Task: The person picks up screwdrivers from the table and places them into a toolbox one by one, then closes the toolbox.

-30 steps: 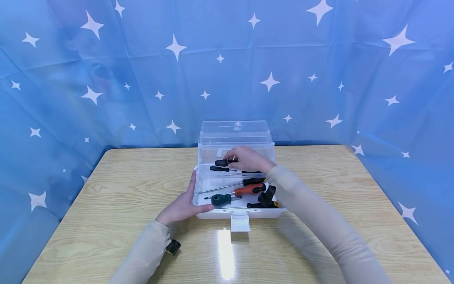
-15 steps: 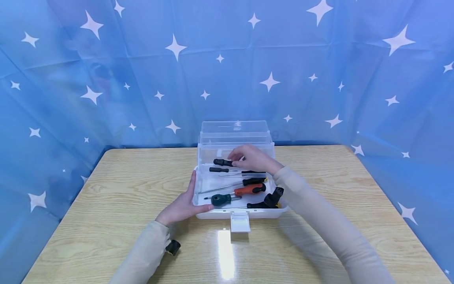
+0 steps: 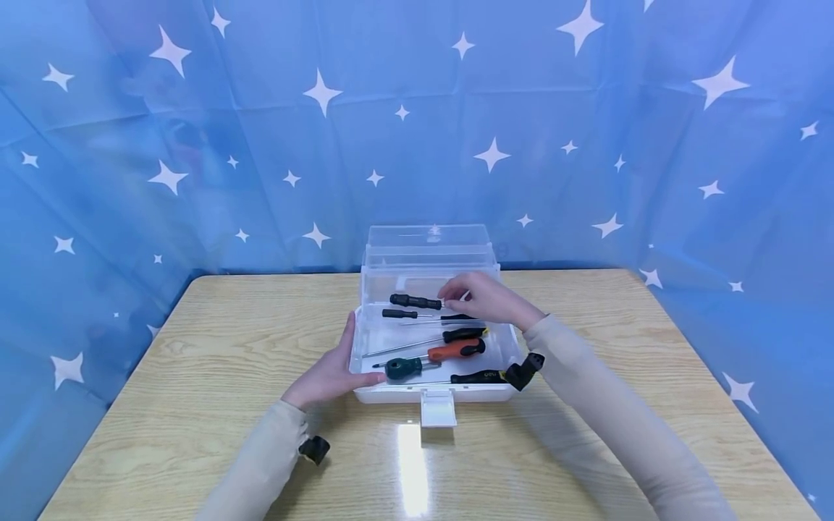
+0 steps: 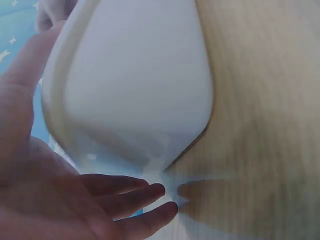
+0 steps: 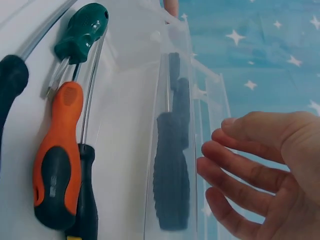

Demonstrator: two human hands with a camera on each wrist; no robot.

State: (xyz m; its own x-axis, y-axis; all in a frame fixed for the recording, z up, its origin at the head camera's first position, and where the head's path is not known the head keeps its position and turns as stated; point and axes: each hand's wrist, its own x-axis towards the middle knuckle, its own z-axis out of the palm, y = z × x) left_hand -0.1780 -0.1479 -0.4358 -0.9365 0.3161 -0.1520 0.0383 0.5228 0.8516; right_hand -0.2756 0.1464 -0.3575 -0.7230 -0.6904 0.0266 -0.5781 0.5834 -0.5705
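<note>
A white toolbox stands on the table with its clear lid raised. My left hand rests on its left end, thumb at the front corner and fingers straight along the side. My right hand hovers at the back right, fingers loosely bent with nothing between them. Just left of its fingertips lies a thick black screwdriver handle in the clear tray, above a thinner black screwdriver. The box floor holds an orange-and-black screwdriver, a stubby green screwdriver and several black-handled ones.
The toolbox's white latch hangs down at the front. Wood-grain table surrounds the box, and a blue star-patterned curtain hangs behind. A small black camera sits on the right wrist, another on the left.
My right hand has let go of the thick black screwdriver handle and drawn off to the right. The handle now lies fully in sight. My left hand stays on the toolbox.
</note>
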